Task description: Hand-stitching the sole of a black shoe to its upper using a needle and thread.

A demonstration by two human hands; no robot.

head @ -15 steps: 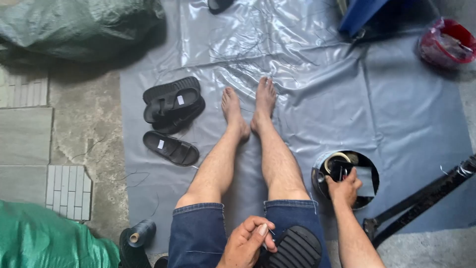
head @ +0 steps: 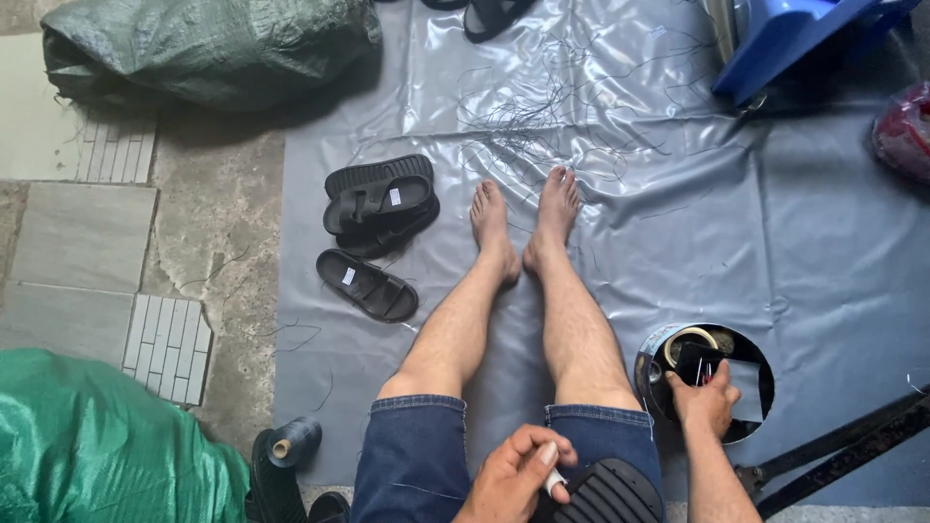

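Far left of the frame there's a green tarp bundle (head: 87,446) in the lower corner and a grey-green sack (head: 203,48) up top, both lying on bare concrete and tile, off the sheet. Just right of the tarp, at the bottom edge, sits a spool of dark thread (head: 294,441) next to another black sole.

Then the grey plastic sheet (head: 678,223) starts. On its left part there's a stack of black sandals (head: 380,201) and 1 single black sandal (head: 368,285) lying just below it, a bit apart from the person's bare feet. Loose dark threads are scattered over the sheet above the toes.

Bottom centre: the left hand (head: 513,476) has its fingers curled in, thumb and fingertips pinched narrow against the edge of a black ribbed sandal sole (head: 605,492) that rests on the right thigh. There's something small and white at the fingertips, too small to tell what. The sole is dark rubber with parallel ridges, tread side up.

Right of that, the right hand (head: 705,397) reaches into a round black tin (head: 756,383) on the sheet beside the right knee, fingers closed on a small dark object inside it. A roll of tape (head: 690,341) sits in the tin too.

Upper right: a blue plastic stool (head: 804,34), with a red bag (head: 906,131) at the edge. Black metal bars (head: 843,450) cross the lower right corner.
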